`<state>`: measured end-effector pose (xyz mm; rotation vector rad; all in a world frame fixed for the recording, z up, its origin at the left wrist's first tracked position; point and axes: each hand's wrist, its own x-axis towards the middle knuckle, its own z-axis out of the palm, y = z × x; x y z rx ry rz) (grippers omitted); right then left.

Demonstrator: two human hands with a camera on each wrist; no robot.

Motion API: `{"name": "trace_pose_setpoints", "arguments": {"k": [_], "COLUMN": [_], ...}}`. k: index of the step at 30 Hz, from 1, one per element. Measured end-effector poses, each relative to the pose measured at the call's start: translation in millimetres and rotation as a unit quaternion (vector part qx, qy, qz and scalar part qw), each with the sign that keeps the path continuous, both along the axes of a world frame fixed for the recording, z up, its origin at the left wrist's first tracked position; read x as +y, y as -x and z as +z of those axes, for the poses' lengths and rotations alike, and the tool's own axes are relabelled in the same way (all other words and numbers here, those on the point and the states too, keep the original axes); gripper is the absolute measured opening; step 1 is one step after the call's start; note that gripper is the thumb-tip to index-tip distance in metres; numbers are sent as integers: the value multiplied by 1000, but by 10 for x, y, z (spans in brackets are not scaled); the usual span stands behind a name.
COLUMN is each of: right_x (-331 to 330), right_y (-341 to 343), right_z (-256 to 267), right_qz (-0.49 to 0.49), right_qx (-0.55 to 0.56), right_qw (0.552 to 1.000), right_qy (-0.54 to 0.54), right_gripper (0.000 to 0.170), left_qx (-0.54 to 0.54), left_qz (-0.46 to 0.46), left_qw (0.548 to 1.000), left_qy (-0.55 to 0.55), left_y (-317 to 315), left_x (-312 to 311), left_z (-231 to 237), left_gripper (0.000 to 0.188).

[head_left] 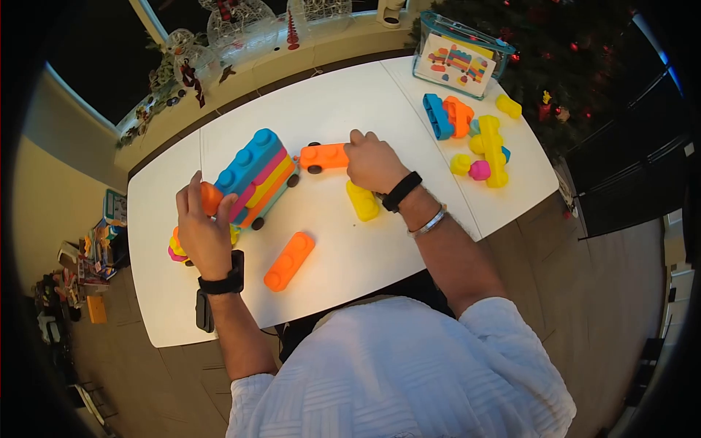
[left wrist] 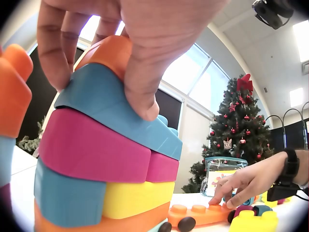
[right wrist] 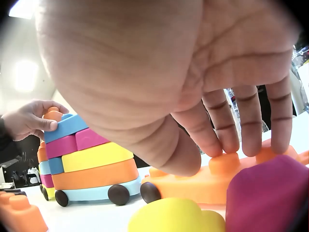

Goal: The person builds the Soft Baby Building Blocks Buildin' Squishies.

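My left hand (head_left: 204, 237) grips the near end of a tall stacked block vehicle (head_left: 272, 182), thumb and fingers on either side of its top. The stack has a long blue block (head_left: 248, 158) on top with an orange block (head_left: 212, 198) at its end, magenta, yellow and orange layers below, and black wheels. My right hand (head_left: 376, 164) holds the right end of a low orange wheeled block (head_left: 321, 155) from above, fingertips at its studs in the right wrist view. This low block stands close behind the stack's far end. Below my right hand lies a yellow block (head_left: 363, 202).
A loose orange block (head_left: 289, 261) lies near the front edge. More small blocks (head_left: 175, 248) sit beyond my left hand. At the right are a yellow block piece (head_left: 493, 150), a magenta block (head_left: 479, 170), blue and orange blocks (head_left: 458, 117), and a clear bag (head_left: 460, 62).
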<state>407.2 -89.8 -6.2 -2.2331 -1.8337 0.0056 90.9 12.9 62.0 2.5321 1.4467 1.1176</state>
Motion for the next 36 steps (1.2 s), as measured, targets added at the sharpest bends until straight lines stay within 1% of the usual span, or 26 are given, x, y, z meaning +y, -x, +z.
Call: {"name": "trace_pose_setpoints", "arguments": {"k": [2,6,8,10,11,12,13,14,15,16,17,18,19,21,23,24,26,27,29,30,31,32,33,34,35,36], "right_x": [-44,-100,-115,-167,-204,-237,-285,-357,-427,-501,-594,-693,-770,-875,-977,-986,-966,-914,-795,-757,-709,-667,-640,-624,-614,-611], "right_y": [10,23,28,17,18,17,11,-9,-43,-99,-171,-239,-350,-673,-948,-1035,-1157,-1241,-1374,-1400,-1399,-1404,-1415,-1414,-1414,-1438], "right_z": [31,55,53,90,120,150,182,207,228,249,267,269,250,185,165,149,164,133,4,-60,-83,-103,-123,-126,-132,-174], "right_qz": [-4,1,0,-2,6,14,11,37,62,59,48,38,39,-49,-130,-127,-266,-261,-330,-325,-347,-369,-367,-381,-395,-393], "right_qx": [6,20,29,37,51,66,66,119,170,169,172,176,177,87,29,28,11,8,0,-1,-12,-23,-22,-13,-4,-3], "right_qw": [1000,1000,1000,999,998,997,997,992,983,984,981,974,974,975,974,974,957,959,941,943,936,928,929,924,918,919], "right_qy": [0,2,6,8,27,45,44,16,-14,-15,-77,-137,-134,-198,-185,-183,-114,-112,-78,-77,-59,-42,-42,-36,-30,-29], "right_gripper": [15,13,12,12,15,19,19,26,34,34,37,40,40,39,45,45,47,47,46,46,45,44,44,46,47,47], "left_qx": [7,9,26,15,7,6,-2,-10,-10,-43,-76,-76,-90,-103,-65,-66,40,36,90,111,110,117,124,124,125,133], "left_qz": [-1,4,11,-6,-20,-24,-39,-54,-58,-62,-64,-64,-69,-72,-88,-85,-160,-156,-200,-201,-197,-219,-241,-240,-237,-227], "left_qw": [1000,1000,999,1000,1000,999,999,998,998,997,995,995,993,991,993,993,970,971,958,947,948,944,940,936,936,930], "left_qy": [-17,-8,-27,-22,-19,-20,1,23,23,12,3,5,19,35,54,56,176,179,185,224,224,215,207,226,227,255], "left_y": [27,24,30,55,66,75,97,118,121,109,113,149,199,313,423,496,610,598,497,464,451,436,429,432,435,437], "left_x": [23,12,25,31,28,17,-3,-32,-85,-161,-236,-301,-370,-492,-589,-610,-632,-653,-721,-751,-762,-762,-760,-757,-756,-759], "left_z": [-28,-51,-67,-90,-96,-91,-77,-78,-91,-107,-127,-148,-168,-202,-231,-249,-271,-304,-310,-301,-325,-383,-447,-504,-541,-571], "left_gripper": [70,73,76,80,84,84,87,91,91,94,97,97,96,95,80,80,63,63,57,65,65,67,69,75,75,76]}}
